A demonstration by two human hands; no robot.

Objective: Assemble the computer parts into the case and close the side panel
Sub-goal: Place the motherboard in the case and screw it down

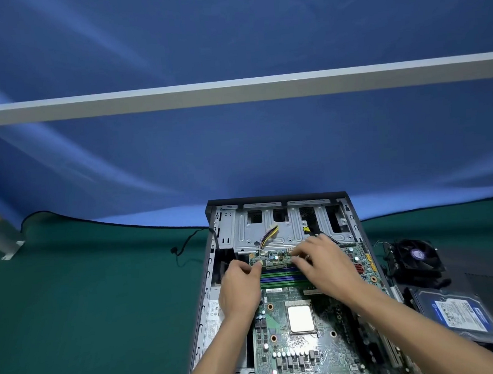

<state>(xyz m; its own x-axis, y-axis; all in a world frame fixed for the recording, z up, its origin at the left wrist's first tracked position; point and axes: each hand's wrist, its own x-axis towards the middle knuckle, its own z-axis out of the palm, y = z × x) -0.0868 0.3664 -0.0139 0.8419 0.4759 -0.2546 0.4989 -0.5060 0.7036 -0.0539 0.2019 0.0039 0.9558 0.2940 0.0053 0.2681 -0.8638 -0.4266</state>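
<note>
An open black computer case [205, 280] lies flat on the green mat. Its green motherboard [294, 347] carries a bare silver processor [300, 319]. A green memory stick [273, 257] stands on edge over the blue and green memory slots [281, 278]. My left hand [239, 292] pinches the stick's left end. My right hand [323, 264] grips its right end with curled fingers. A bundle of yellow and purple wires [267, 236] runs over the silver drive cage [271, 229] behind.
To the right of the case lie a black cooler fan [413, 258] and a hard drive [455, 314] with a blue label. A thin black cable [185, 246] trails left of the case. A blue cloth backdrop [237, 158] rises behind the green mat [88, 314].
</note>
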